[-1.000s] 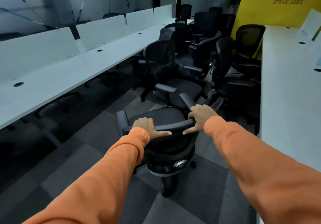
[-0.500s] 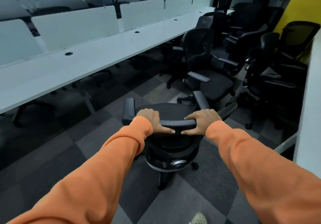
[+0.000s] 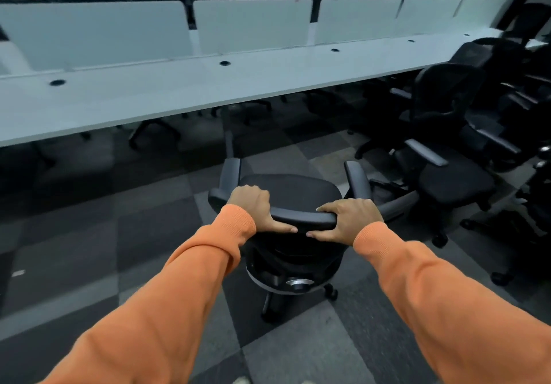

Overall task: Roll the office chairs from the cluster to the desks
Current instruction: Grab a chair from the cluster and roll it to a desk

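Note:
A black office chair [image 3: 290,196] stands in front of me on the carpet, its seat and two armrests facing a long white desk [image 3: 185,94]. My left hand [image 3: 253,208] grips the left part of the chair's backrest top rim, fingers curled over it and thumb along the near side. On the right part of the same rim, my right hand [image 3: 347,219] holds it the same way. The cluster of black chairs [image 3: 465,127] is on the right.
White divider panels [image 3: 253,26] stand along the desk's far edge. Bases of other chairs [image 3: 155,130] show in the shadow under the desk. Grey checkered carpet [image 3: 134,219] lies open to the left and between the chair and the desk.
The view and the chair have swung left, from facing the cluster to facing the long white desk. Both hands keep their grip on the backrest rim.

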The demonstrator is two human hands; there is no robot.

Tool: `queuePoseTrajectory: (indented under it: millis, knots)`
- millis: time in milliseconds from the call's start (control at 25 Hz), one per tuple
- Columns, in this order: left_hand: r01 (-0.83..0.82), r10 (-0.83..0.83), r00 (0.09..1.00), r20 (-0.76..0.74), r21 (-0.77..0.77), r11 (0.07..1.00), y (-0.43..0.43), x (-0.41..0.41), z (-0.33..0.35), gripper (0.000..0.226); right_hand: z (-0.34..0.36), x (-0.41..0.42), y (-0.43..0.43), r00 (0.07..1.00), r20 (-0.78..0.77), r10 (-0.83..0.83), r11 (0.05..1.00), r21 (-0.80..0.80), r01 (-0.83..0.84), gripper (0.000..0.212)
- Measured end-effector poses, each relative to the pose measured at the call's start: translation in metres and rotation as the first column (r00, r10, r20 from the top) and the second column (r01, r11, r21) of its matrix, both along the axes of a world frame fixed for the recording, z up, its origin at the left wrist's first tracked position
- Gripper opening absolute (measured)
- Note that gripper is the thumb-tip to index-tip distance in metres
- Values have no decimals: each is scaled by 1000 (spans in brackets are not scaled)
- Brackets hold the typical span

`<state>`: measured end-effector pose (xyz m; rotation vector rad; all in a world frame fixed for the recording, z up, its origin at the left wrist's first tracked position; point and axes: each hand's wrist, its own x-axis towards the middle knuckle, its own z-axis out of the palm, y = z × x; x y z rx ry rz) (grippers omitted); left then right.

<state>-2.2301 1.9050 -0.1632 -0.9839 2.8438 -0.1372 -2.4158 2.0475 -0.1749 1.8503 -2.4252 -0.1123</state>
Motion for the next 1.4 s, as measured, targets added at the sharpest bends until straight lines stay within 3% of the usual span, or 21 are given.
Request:
queuePoseTrajectory:
  millis: [280,520,1000,1400]
  knots:
    - [-215,214,977,-11,-39,976,0,65,-5,89,-2,38,-47,973,2,229,973,7,-229,90]
    - [-428,427,904,-32,-33,903,4,117,-4,84,-1,74,-92,902,36,431,902,-6,-431,94]
    - [-786,781,612,-128,7,618,33,225,-8,94,3,183,-161,642,34,766,642,13,-767,87]
    - [-872,869,470,-156,68,484,22,334,-8,98,4,299,-208,522,19,853,522,-7,-853,86]
